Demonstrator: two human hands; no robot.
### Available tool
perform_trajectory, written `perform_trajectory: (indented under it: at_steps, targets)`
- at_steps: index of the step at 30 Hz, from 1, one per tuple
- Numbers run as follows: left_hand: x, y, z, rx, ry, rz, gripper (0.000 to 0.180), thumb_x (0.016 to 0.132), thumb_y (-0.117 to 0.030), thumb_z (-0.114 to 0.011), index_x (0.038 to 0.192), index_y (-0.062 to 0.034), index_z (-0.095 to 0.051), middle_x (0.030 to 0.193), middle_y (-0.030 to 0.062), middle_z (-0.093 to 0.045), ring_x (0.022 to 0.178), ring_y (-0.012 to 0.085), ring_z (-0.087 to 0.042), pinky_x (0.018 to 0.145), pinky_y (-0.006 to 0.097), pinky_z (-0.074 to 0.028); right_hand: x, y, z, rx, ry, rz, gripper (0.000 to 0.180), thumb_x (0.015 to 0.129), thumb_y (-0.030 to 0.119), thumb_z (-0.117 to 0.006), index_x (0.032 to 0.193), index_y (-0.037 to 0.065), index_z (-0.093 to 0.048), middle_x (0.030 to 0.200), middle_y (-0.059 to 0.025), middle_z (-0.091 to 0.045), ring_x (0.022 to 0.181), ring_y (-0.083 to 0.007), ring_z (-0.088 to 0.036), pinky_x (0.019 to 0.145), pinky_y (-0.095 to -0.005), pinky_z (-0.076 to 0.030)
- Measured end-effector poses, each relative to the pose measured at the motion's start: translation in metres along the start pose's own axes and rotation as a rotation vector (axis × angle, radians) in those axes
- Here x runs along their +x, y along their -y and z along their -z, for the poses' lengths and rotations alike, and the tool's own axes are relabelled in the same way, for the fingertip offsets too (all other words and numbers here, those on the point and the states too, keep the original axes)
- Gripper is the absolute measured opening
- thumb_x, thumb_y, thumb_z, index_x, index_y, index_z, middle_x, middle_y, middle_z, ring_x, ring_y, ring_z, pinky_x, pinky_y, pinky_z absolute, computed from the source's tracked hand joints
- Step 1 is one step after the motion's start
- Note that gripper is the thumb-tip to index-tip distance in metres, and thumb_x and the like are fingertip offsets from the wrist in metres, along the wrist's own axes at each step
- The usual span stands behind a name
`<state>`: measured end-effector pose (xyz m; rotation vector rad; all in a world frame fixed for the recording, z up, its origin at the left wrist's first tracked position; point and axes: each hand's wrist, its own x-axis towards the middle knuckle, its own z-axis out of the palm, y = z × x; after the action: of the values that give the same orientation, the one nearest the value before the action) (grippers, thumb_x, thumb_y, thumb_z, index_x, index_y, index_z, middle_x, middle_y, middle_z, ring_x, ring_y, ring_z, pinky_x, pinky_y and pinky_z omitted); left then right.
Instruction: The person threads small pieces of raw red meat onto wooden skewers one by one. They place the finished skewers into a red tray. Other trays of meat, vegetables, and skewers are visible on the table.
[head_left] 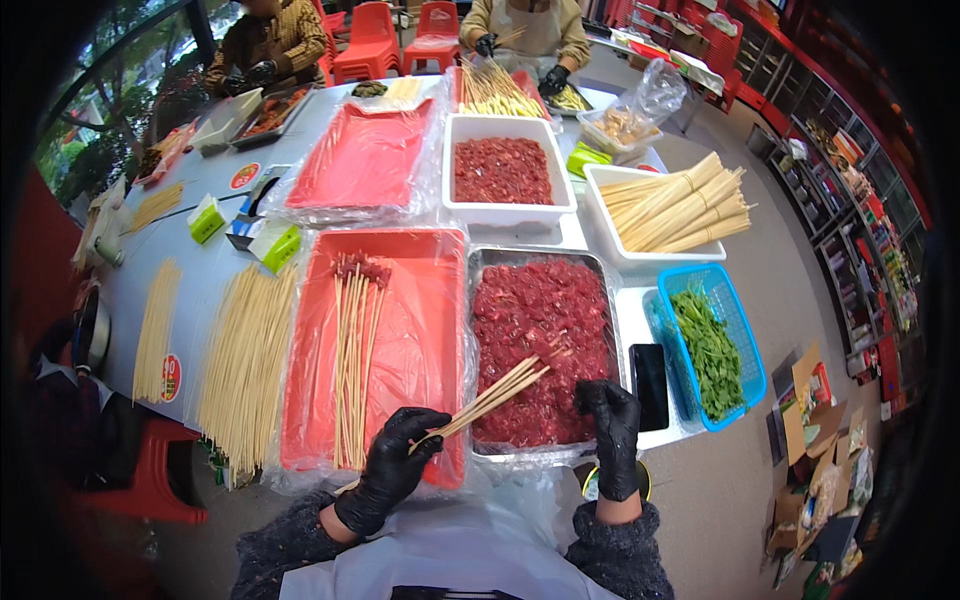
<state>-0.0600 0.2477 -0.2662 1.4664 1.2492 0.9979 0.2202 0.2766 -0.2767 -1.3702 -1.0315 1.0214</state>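
My left hand [395, 465], in a black glove, is closed round a small bundle of bamboo skewers [492, 392]. Their tips slant up to the right over a metal tray [478, 300] of raw red meat pieces [540, 310]. My right hand [612, 430], also gloved in black, is over the tray's near right corner. Its fingers are bent together at the meat, and what they pinch is hidden. Left of the metal tray, a red tray [420, 300] lined with clear plastic holds several skewers [350, 350] with meat at their far ends.
Loose skewers [240, 370] lie on the left. A black phone [648, 385] and a blue basket [755, 350] of green leaves lie right. Farther off are white bins of meat [500, 170] and skewers [680, 210]. Two people with gloved hands work across the table [190, 290].
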Motion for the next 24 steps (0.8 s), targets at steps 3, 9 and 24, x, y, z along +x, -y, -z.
perform_trajectory:
  at_steps: [3,9,24]
  targets:
    - [0.005,0.008,0.014,-0.142,-0.159,0.011,0.033,0.075,0.014,-0.054,0.103,-0.0019,-0.059,0.096,0.0069,-0.056,0.076,0.0142,-0.061,0.071,0.025,-0.049,-0.001,-0.004,-0.001,0.047,-0.012,0.017,0.016,0.085,0.014,-0.063,0.089,-0.001,-0.065,0.074,-0.0047,-0.063,0.067,-0.0101,-0.056,0.063,-0.0232,-0.046]
    - [0.034,0.012,0.046,-0.290,-0.404,0.238,0.033,0.079,0.008,-0.051,0.108,-0.0062,-0.058,0.074,0.0041,-0.064,0.060,0.0058,-0.055,0.049,0.018,-0.038,0.000,-0.009,-0.004,0.072,0.018,0.029,0.017,0.086,0.013,-0.061,0.090,-0.003,-0.065,0.076,-0.0056,-0.064,0.067,-0.0107,-0.057,0.064,-0.0242,-0.046]
    - [0.038,0.045,0.057,0.379,-0.230,-0.217,0.044,0.080,-0.006,-0.063,0.123,-0.0085,-0.051,0.138,0.0120,-0.035,0.128,0.0261,-0.032,0.106,0.036,-0.025,-0.009,-0.007,-0.002,0.062,0.068,-0.017,0.019,0.087,0.015,-0.059,0.094,-0.001,-0.064,0.079,-0.0052,-0.064,0.068,-0.0105,-0.055,0.065,-0.0245,-0.045]
